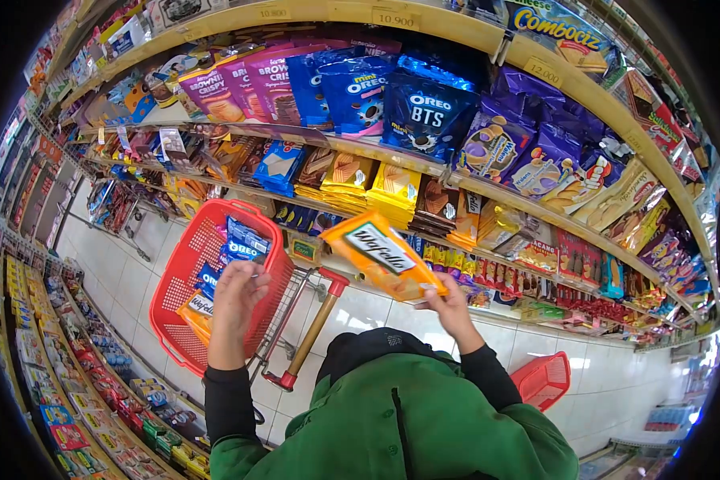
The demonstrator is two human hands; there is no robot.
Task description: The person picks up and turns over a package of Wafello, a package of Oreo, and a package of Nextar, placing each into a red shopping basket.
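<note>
My right hand [450, 308] grips an orange Wafello wafer pack [380, 254] by its lower right corner. The pack is tilted, its label facing up, in front of the lower shelves. Over a red shopping basket [166, 300], my left hand [244, 290] hovers with its fingers loosely bent and no pack visible in them. Inside the basket lie a blue Oreo pack [246, 242], another Oreo pack [208, 278] partly behind the left hand, and an orange Wafello pack [194, 312]. The left hand and wrist cover part of the contents.
The basket rests on a metal cart with a wooden-grip handle [308, 336]. Snack shelves [424, 164] curve across the front, holding Oreo bags [428, 116] and yellow wafer packs [396, 188]. Another red basket [542, 380] stands on the tiled floor at right. More shelves [80, 376] line the left.
</note>
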